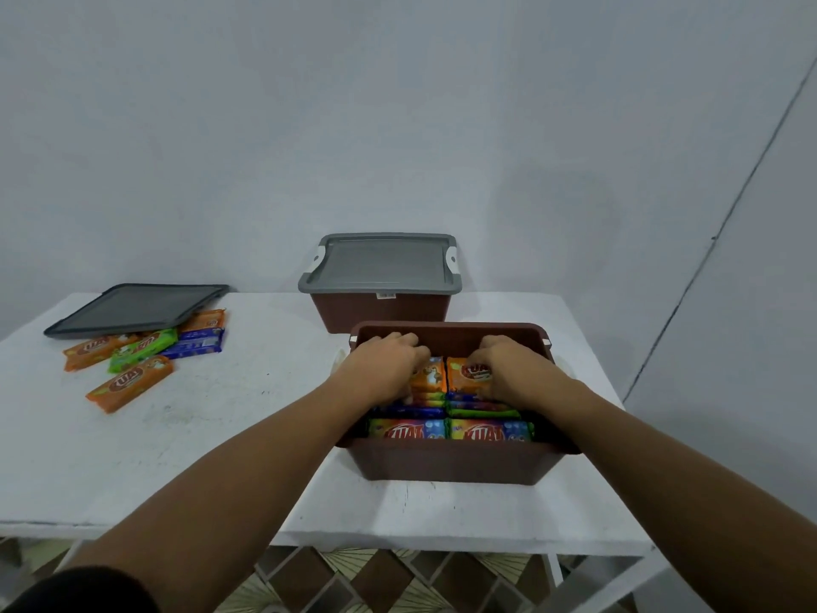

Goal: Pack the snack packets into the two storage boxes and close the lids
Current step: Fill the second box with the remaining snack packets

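Observation:
An open brown storage box (455,462) stands near the table's front, filled with rows of snack packets (446,429). My left hand (389,365) and my right hand (513,369) are both inside it, each gripping an orange packet (431,376) at the back of the box. Behind it stands a second brown box (380,311) with its grey lid (384,263) on. A loose grey lid (137,307) lies at the far left, resting partly on several loose packets (146,351) in orange, green and blue.
The white table (199,435) ends at a front edge close to me, with patterned floor tiles (376,581) below. A plain wall (398,126) rises right behind the closed box.

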`<action>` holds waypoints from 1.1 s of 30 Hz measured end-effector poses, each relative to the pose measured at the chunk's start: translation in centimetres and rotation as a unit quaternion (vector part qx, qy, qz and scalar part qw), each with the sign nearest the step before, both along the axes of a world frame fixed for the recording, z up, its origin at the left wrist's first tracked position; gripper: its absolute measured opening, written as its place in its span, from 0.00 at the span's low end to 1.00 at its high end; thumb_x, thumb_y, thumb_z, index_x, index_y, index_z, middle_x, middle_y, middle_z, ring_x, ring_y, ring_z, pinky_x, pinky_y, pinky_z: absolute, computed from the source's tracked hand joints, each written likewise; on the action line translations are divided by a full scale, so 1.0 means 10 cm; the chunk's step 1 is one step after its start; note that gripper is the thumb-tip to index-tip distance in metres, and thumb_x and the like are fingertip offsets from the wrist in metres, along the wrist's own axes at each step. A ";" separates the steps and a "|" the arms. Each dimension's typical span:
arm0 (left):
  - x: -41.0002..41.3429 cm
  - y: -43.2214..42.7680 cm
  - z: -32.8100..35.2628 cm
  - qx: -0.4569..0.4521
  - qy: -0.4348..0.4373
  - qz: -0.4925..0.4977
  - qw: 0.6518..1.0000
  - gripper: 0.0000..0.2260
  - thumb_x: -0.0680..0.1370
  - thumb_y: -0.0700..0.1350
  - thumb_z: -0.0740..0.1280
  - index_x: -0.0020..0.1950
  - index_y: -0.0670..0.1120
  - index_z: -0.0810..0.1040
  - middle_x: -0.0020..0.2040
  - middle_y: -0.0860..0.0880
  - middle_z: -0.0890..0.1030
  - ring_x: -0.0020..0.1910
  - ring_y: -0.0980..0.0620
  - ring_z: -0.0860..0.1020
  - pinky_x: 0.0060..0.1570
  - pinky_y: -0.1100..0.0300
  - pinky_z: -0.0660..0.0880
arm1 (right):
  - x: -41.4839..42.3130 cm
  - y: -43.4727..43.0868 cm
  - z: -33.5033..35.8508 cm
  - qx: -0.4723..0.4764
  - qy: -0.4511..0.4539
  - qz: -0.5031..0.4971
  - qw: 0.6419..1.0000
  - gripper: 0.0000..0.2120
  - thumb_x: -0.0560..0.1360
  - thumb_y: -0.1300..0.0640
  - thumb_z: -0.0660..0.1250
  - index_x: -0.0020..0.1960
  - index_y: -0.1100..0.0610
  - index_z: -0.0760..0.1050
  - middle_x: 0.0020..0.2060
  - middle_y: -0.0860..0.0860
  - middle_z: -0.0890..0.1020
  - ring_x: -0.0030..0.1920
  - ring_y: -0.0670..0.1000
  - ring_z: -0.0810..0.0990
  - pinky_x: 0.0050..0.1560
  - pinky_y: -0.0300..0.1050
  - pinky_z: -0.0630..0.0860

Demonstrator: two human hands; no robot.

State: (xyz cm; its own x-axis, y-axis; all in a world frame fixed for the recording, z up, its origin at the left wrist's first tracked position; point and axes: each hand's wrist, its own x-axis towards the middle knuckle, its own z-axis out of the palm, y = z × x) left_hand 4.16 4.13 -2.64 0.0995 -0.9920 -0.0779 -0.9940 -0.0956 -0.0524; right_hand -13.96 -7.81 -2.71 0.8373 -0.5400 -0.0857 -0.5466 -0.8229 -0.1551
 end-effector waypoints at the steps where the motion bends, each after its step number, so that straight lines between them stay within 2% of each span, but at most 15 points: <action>1: -0.01 0.00 0.00 -0.001 -0.001 -0.001 1.000 0.26 0.73 0.50 0.77 0.69 0.50 0.73 0.63 0.49 0.74 0.62 0.47 0.74 0.58 0.52 0.73 | 0.00 0.00 -0.01 0.001 0.001 -0.003 1.000 0.25 0.74 0.49 0.73 0.70 0.50 0.74 0.62 0.49 0.74 0.60 0.50 0.75 0.63 0.44 0.73; 4: -0.02 0.01 0.01 0.002 -0.014 -0.006 1.000 0.28 0.73 0.51 0.76 0.71 0.50 0.72 0.65 0.49 0.74 0.64 0.47 0.74 0.59 0.51 0.73 | 0.01 0.02 0.00 0.003 0.003 -0.009 1.000 0.26 0.74 0.49 0.73 0.70 0.50 0.74 0.62 0.49 0.74 0.61 0.50 0.75 0.64 0.44 0.74; 6: -0.01 0.01 0.03 0.014 -0.008 -0.002 1.000 0.27 0.73 0.52 0.76 0.70 0.51 0.72 0.65 0.50 0.74 0.63 0.48 0.73 0.59 0.51 0.73 | 0.01 0.00 0.01 0.005 0.007 -0.008 1.000 0.27 0.73 0.48 0.74 0.70 0.50 0.74 0.62 0.48 0.74 0.60 0.49 0.75 0.63 0.44 0.74; 9: 0.05 0.05 0.12 0.018 0.109 0.027 0.994 0.18 0.75 0.54 0.74 0.63 0.53 0.76 0.62 0.52 0.76 0.59 0.50 0.75 0.56 0.53 0.76 | 0.00 -0.04 0.07 0.055 -0.018 -0.010 0.998 0.26 0.71 0.45 0.75 0.67 0.50 0.77 0.60 0.47 0.77 0.55 0.46 0.77 0.57 0.41 0.76; 11: 0.14 0.13 0.25 -0.032 0.183 0.028 0.982 0.10 0.78 0.52 0.72 0.58 0.52 0.79 0.57 0.52 0.79 0.56 0.51 0.78 0.52 0.54 0.78 | 0.02 -0.06 0.21 0.080 -0.076 -0.022 0.994 0.21 0.72 0.47 0.75 0.64 0.50 0.80 0.57 0.47 0.82 0.51 0.45 0.79 0.51 0.39 0.76; 13: 0.28 0.27 0.42 -0.104 0.233 0.046 0.966 0.05 0.79 0.51 0.71 0.52 0.51 0.82 0.51 0.53 0.82 0.51 0.54 0.80 0.50 0.54 0.79 | 0.11 -0.04 0.40 0.083 -0.156 -0.028 0.984 0.13 0.74 0.51 0.74 0.57 0.51 0.83 0.50 0.47 0.84 0.48 0.46 0.81 0.50 0.41 0.77; 16: 0.51 0.50 0.65 -0.200 0.304 0.093 0.927 0.05 0.79 0.48 0.72 0.47 0.48 0.84 0.43 0.51 0.84 0.42 0.53 0.83 0.46 0.57 0.80 | 0.36 0.07 0.70 0.086 -0.250 -0.011 0.964 0.03 0.74 0.53 0.74 0.47 0.50 0.85 0.41 0.45 0.84 0.44 0.45 0.82 0.46 0.40 0.77; 19: 0.78 0.72 0.84 -0.259 0.373 0.124 0.882 0.05 0.78 0.46 0.74 0.44 0.46 0.84 0.37 0.49 0.85 0.36 0.50 0.84 0.41 0.57 0.81 | 0.71 0.26 0.92 0.099 -0.303 0.003 0.948 0.03 0.75 0.53 0.73 0.46 0.51 0.85 0.37 0.42 0.83 0.40 0.40 0.81 0.42 0.36 0.74; 21: 0.99 0.88 0.91 -0.276 0.385 0.128 0.871 0.06 0.78 0.46 0.73 0.45 0.44 0.84 0.36 0.49 0.85 0.34 0.51 0.83 0.41 0.56 0.80 | 0.99 0.43 0.99 0.112 -0.316 0.019 0.942 0.02 0.74 0.54 0.73 0.45 0.51 0.85 0.34 0.40 0.82 0.37 0.40 0.80 0.43 0.38 0.75; 24: 1.34 1.14 0.96 -0.285 0.386 0.144 0.865 0.08 0.79 0.48 0.71 0.46 0.44 0.84 0.37 0.49 0.85 0.35 0.52 0.83 0.42 0.55 0.80 | 1.43 0.70 1.03 0.124 -0.310 0.046 0.942 0.02 0.74 0.53 0.73 0.43 0.47 0.84 0.34 0.43 0.84 0.38 0.43 0.82 0.46 0.43 0.80; 28: 2.04 1.57 0.86 -0.283 0.380 0.170 0.864 0.07 0.79 0.46 0.71 0.44 0.45 0.83 0.35 0.51 0.85 0.33 0.53 0.82 0.37 0.58 0.78 | 2.10 1.12 0.97 0.126 -0.292 0.082 0.945 0.03 0.75 0.55 0.73 0.44 0.51 0.85 0.34 0.39 0.82 0.35 0.38 0.80 0.40 0.33 0.74; 33: 3.02 2.22 0.71 -0.254 0.328 0.220 0.883 0.05 0.77 0.40 0.72 0.41 0.44 0.83 0.29 0.54 0.81 0.28 0.59 0.77 0.34 0.62 0.74 | 3.07 1.64 0.70 0.134 -0.225 0.109 0.959 0.03 0.75 0.56 0.72 0.46 0.54 0.85 0.36 0.43 0.83 0.36 0.40 0.79 0.35 0.27 0.71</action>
State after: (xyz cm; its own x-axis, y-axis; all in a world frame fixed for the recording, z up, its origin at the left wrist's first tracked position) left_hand 34.37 26.33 4.49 0.5822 -0.7926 0.1814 -0.6552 -0.3251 0.6820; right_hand 16.70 8.63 4.25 0.9125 -0.3571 0.1994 -0.1944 -0.8076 -0.5567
